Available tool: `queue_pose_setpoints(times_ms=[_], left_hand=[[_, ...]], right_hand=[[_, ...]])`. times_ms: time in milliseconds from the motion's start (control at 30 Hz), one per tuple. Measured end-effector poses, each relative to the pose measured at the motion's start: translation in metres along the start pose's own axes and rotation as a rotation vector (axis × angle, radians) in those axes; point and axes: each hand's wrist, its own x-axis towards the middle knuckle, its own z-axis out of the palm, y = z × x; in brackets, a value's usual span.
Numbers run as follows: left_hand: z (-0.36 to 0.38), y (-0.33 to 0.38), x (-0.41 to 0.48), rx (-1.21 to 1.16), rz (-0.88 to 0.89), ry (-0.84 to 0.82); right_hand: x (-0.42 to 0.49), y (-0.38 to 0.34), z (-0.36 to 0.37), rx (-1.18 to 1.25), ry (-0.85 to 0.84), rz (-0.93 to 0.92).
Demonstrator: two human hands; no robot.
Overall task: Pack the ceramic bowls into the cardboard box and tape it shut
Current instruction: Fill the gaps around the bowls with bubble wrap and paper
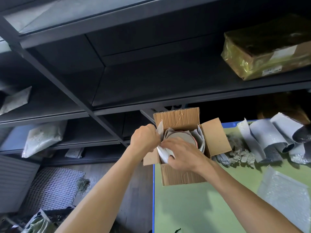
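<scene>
A brown cardboard box [181,175] stands upright at the near-left corner of my green table, all its flaps open. Inside, a round pale bowl [180,137] lies flat, ringed by white wrapping paper [164,154] along the walls.

Box [183,175] stands on the bench [202,207] at its left edge, flaps open. Bowl [180,137] sits inside, paper [164,155] around it. Left hand [144,137] at the box's left rim; right hand [182,153] over the near rim, on the paper. Rolls of wrap [272,140] lie right of the box, torn scraps [240,153] between. Bubble sheet [286,197] near right. Shelves [101,73] behind; a parcel [267,47] on one, upper right
</scene>
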Motion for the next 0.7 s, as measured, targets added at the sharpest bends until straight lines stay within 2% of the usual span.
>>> queue_pose_setpoints(times_ms=[67,233,367,500,567,700], left_hand=[[0.005,0.001,0.001,0.031,0.029,0.017],[0.015,0.005,0.0,0.052,0.053,-0.011],[0.009,0.002,0.006,0.014,0.054,-0.026],[0.0,0.003,0.011,-0.084,0.035,-0.143],[0.001,0.003,0.013,-0.071,0.028,-0.213],[0.003,0.0,0.017,0.015,0.054,-0.1]], right_hand=[[-0.003,-0.004,0.001,0.013,-0.015,0.014],[-0.004,-0.007,0.01,-0.037,0.08,0.077],[-0.005,-0.015,0.007,-0.035,0.05,0.088],[-0.003,-0.019,0.009,-0.086,0.119,0.114],[-0.001,-0.018,0.013,-0.117,0.098,0.134],[-0.001,-0.02,0.013,-0.134,0.042,0.2]])
